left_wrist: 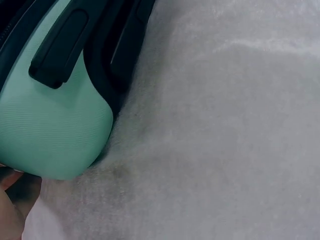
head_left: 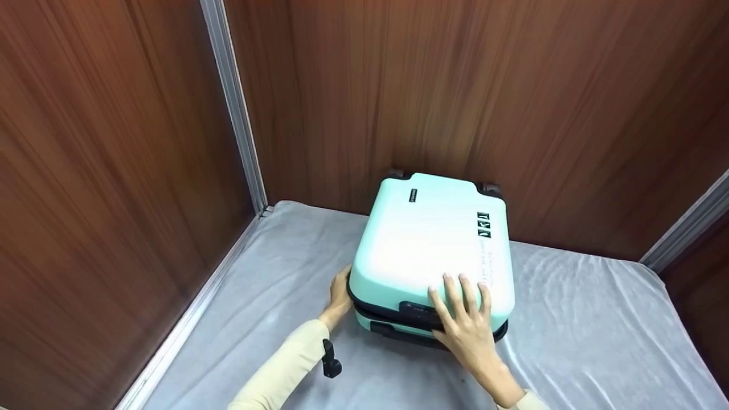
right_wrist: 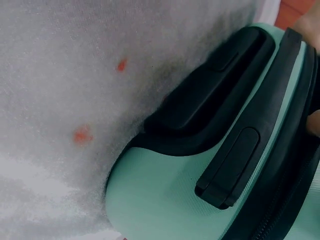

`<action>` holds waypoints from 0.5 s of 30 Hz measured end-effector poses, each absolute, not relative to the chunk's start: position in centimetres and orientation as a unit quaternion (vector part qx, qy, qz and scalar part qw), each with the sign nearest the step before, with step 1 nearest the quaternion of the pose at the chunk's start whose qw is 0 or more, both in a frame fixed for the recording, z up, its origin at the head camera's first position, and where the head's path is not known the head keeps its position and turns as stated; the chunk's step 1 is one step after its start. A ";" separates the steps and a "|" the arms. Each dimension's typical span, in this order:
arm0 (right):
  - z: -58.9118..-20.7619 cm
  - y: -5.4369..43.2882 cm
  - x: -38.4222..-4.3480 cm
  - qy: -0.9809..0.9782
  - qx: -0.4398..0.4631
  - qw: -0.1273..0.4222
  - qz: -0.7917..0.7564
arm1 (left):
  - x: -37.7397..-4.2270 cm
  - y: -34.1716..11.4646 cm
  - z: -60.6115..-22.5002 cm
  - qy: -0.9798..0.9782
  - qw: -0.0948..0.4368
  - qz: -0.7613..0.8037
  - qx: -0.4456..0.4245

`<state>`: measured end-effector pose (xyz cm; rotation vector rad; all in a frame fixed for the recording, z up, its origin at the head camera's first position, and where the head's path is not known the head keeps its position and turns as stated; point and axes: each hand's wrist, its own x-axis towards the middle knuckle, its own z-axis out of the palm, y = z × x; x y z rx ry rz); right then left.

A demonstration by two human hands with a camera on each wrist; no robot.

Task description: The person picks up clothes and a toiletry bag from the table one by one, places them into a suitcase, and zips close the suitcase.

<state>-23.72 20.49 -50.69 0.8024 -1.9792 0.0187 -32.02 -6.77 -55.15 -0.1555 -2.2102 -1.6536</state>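
A mint-green hard-shell suitcase lies on the grey cloth, its wheels toward the back wall. My right hand rests with spread, straight fingers over the near top edge, thumb down at the front side. In the right wrist view a thumb tip touches near the zipped seam, beside a black carry handle. At the suitcase's left side is my left hand, its fingers mostly hidden. The left wrist view shows part of that hand right at the mint corner.
Wrinkled grey cloth covers the surface, with small red spots near the suitcase. Brown wood-grain panels enclose the back and sides, joined by metal corner posts. A small black device hangs at the left wrist.
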 end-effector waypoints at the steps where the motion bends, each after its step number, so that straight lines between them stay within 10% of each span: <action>1: -50.7 20.5 -23.7 -0.813 0.329 0.479 0.008 | -31.9 -6.7 -55.1 -0.778 0.183 -0.600 -0.045; 15: -50.1 20.4 -23.4 -0.830 0.334 0.446 0.003 | -32.2 -7.7 -55.1 -0.758 0.142 -0.629 -0.104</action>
